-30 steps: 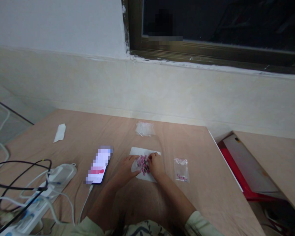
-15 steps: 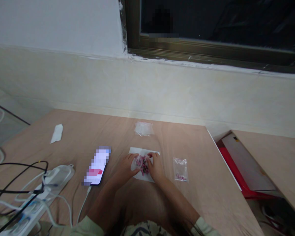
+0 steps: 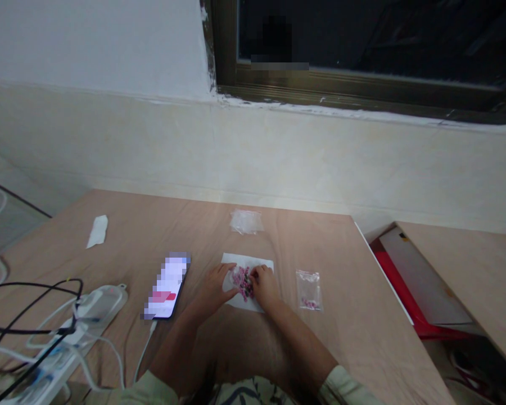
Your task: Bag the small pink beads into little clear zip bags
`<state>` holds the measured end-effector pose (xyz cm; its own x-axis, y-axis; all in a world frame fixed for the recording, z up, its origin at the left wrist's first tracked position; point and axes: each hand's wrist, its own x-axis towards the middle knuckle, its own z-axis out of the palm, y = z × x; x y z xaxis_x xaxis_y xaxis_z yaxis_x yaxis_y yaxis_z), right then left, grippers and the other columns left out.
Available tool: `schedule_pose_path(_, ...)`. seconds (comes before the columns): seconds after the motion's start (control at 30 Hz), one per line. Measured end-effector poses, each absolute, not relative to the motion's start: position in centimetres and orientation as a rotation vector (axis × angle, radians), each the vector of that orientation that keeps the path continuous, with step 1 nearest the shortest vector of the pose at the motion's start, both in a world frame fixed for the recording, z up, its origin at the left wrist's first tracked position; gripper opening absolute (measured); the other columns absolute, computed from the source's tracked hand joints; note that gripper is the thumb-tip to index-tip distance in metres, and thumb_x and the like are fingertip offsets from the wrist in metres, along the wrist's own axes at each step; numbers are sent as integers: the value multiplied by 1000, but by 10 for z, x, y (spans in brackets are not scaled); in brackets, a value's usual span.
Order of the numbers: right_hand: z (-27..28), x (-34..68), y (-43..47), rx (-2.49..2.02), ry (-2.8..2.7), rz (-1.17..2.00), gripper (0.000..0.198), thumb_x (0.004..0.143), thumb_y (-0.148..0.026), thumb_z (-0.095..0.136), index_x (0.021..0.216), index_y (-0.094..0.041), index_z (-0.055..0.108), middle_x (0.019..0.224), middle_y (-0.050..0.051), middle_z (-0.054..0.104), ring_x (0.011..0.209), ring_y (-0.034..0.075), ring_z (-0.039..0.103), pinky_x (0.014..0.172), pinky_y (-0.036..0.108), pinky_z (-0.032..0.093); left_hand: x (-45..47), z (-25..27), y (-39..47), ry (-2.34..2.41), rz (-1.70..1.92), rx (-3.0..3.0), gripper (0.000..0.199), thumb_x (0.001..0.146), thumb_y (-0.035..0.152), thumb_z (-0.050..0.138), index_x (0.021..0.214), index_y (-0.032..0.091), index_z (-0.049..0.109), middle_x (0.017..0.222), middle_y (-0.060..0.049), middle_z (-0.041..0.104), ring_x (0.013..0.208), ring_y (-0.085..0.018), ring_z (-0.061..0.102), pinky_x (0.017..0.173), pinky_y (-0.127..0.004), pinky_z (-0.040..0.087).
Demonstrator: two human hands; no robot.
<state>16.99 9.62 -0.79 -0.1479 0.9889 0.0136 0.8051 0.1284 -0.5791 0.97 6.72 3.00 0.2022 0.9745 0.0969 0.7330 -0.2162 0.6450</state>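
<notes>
A white sheet of paper (image 3: 241, 260) lies on the table in front of me, with a heap of small pink and dark bead-like pieces (image 3: 243, 283) on it. My left hand (image 3: 215, 286) rests at the paper's left edge, thumb and forefinger spread beside the heap. Something clear and shiny shows near those fingertips; its kind is unclear. At the heap's right side, my right hand (image 3: 265, 288) has its fingers drawn together in a pinch. Whatever they hold is too small to make out. Further right lies a clear plastic bag (image 3: 309, 287) with a few pink pieces at its bottom.
Clear empty bags (image 3: 246, 221) lie behind the paper. Left of my hands is a phone (image 3: 166, 287) on a white cable. A power strip (image 3: 101, 304) with tangled cords fills the near left, and a white scrap (image 3: 97, 231) lies beyond. A red-edged opening (image 3: 398, 287) flanks the table's right.
My right hand's fingers have closed from a looser curl into a pinch at the heap's right edge. The left hand has barely shifted.
</notes>
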Motion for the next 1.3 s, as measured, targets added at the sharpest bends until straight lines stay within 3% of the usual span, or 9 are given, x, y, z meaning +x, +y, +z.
schedule_pose_path(0.6,-10,171,96,-1702,-2012,672,16,69,-15,51,82,-15,60,87,9,57,82,19,48,72,26,35,11,23,62,1561,709,2012,46,63,26,60,107,17,48,106,-9,54,100,-23,48,87,-39,37)
schedule_pose_path(1.0,-15,170,103,-1642,-2045,655,11,69,-12,50,72,-14,60,77,8,57,76,18,48,67,26,35,9,28,69,1581,722,1997,47,62,26,62,106,15,48,105,-9,55,100,-24,48,88,-39,37)
schedule_pose_path(1.17,5,171,100,-1586,-1849,728,9,71,-17,50,70,-14,59,73,6,57,74,17,48,69,28,36,13,32,71,1583,709,1979,47,60,24,63,104,14,49,104,-11,55,99,-25,49,87,-40,38)
schedule_pose_path(1.3,35,163,83,-1447,-1794,790,13,73,-25,52,79,-19,62,82,5,54,83,18,46,75,31,36,20,28,72,1553,765,1952,42,62,25,60,101,16,49,100,-9,56,95,-23,52,84,-40,40)
